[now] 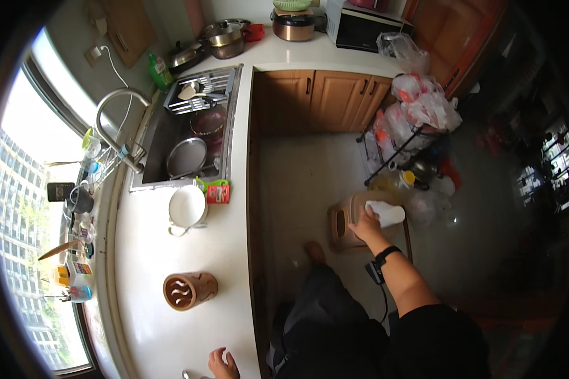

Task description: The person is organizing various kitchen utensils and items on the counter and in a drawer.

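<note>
My right hand (369,225) reaches down over a brown bin-like container (337,241) on the floor. Its fingers grip a white piece of paper or cloth (390,214); which of the two I cannot tell. At the bottom of the view my left hand (224,365) rests by the front edge of the white countertop (144,265), fingers apart and holding nothing. Beside it a small shiny metal object (185,374) is cut off by the frame. Farther up the counter is a brown cylindrical utensil holder (204,290) with wavy cut-outs.
A white pot (188,206) stands near a red packet (218,194) beside the sink (156,161), which holds pans (187,157). Plastic bags (426,104) pile on a black rack (396,156) at right. My foot (315,252) is close to the container. Jars and cups line the windowsill.
</note>
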### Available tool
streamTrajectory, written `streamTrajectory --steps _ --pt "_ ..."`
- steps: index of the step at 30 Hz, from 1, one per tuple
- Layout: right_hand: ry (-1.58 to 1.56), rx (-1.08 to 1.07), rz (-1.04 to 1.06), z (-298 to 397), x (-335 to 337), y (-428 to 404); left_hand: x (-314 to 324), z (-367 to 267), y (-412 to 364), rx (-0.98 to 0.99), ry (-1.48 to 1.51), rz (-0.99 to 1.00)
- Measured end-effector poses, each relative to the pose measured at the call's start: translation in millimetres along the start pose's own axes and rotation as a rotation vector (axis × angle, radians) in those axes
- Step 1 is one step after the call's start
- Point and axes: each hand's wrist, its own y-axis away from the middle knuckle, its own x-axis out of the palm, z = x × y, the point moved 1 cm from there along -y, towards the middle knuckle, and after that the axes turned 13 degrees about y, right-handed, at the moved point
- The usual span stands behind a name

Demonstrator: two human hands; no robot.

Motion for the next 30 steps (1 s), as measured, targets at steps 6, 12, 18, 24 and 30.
streamTrajectory --steps 6,12,18,24,30 --pt "-0.158 0.443 0.208 -110.6 29.8 -74.1 28.6 -49.8 -18.7 -0.060 -0.019 -0.005" --pt "-0.421 0.690 0.324 -180.7 79.7 -117.2 60.9 -138.1 -91.7 -0.036 -0.020 0.111" --pt "-0.510 0.719 0.450 -180.1 106.4 -133.9 79.4 -198.3 -143.8 -0.028 -0.108 0.160" --pt "-0.343 0.851 0.433 -168.4 74.6 -129.8 88.6 -236.2 -194.2 -0.154 -0.126 0.248" --pt "-0.519 0.721 0.437 -166.5 49.0 -169.6 107.6 -231.9 -229.5 -0.134 -0.052 0.283"
